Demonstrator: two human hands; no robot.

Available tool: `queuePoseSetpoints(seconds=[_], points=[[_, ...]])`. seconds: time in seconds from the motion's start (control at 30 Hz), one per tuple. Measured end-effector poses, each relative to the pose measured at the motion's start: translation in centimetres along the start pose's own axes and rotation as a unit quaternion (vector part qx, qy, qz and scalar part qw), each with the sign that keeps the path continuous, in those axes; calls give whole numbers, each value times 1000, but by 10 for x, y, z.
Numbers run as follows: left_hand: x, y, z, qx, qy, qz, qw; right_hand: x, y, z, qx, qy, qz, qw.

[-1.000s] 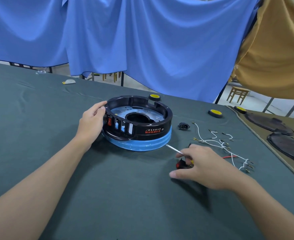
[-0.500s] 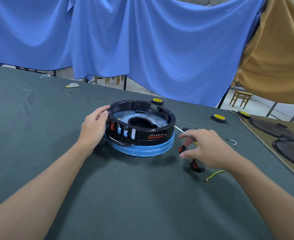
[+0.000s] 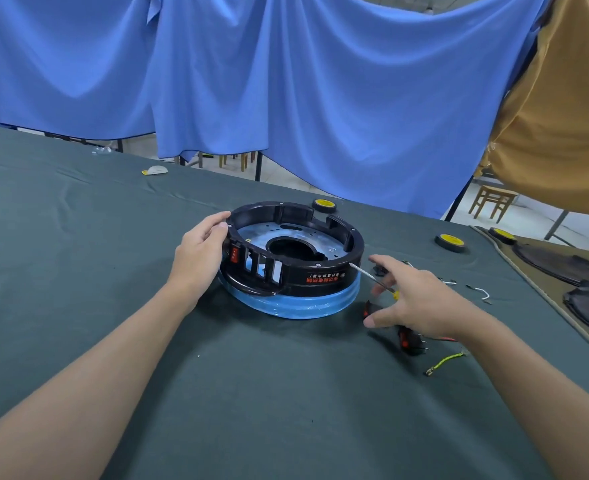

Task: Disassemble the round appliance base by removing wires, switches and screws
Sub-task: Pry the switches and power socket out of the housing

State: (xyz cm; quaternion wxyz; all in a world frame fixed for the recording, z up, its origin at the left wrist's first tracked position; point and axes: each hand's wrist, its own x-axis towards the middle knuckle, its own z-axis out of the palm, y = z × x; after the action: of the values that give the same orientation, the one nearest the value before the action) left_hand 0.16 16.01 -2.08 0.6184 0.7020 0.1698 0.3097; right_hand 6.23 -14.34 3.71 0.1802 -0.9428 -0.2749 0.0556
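Note:
The round appliance base (image 3: 296, 271), a black ring over a blue band with a metal plate inside, sits on the dark green cloth. My left hand (image 3: 201, 252) grips its left rim beside a red switch (image 3: 234, 253). My right hand (image 3: 412, 299) holds a thin screwdriver (image 3: 371, 276) whose tip points at the base's right side. A removed black-and-red switch (image 3: 410, 339) lies under that hand, with a yellow-green wire (image 3: 445, 362) beside it and loose white wires (image 3: 480, 291) further right.
Yellow-capped black wheels (image 3: 324, 205) (image 3: 450, 242) (image 3: 502, 234) lie behind and to the right. Dark round plates (image 3: 563, 263) rest on a brown mat at the far right. Blue and tan sheets hang behind the table. A small white object (image 3: 156, 170) lies far left.
My right hand lifted the screwdriver off the cloth and carried it up toward the base's right side. The view tilted upward. The left hand stayed on the rim.

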Motion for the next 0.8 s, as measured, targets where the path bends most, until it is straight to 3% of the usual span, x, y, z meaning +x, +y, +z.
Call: queuePoseSetpoints(seconds=[0.17, 0.27, 0.37, 0.57, 0.7, 0.8], points=[[-3, 7, 0, -1, -14, -26, 1000, -8, -11, -12, 130, 114, 1, 985], [-4, 9, -1, -1, -22, -28, 999, -6, -30, -4, 86, 148, -50, 984], [-4, 9, -3, -15, -23, -30, 999, -2, -49, 15, 25, 116, -104, 987], [-5, 16, -4, -45, -1, -42, 998, -7, -75, 41, 41, 179, -131, 974], [-9, 23, -9, -86, -2, -65, 994, -19, -95, 45, 33, 149, -172, 973], [-10, 25, -14, -93, -52, -87, 991, -33, -108, 38, 87, 57, -191, 976]])
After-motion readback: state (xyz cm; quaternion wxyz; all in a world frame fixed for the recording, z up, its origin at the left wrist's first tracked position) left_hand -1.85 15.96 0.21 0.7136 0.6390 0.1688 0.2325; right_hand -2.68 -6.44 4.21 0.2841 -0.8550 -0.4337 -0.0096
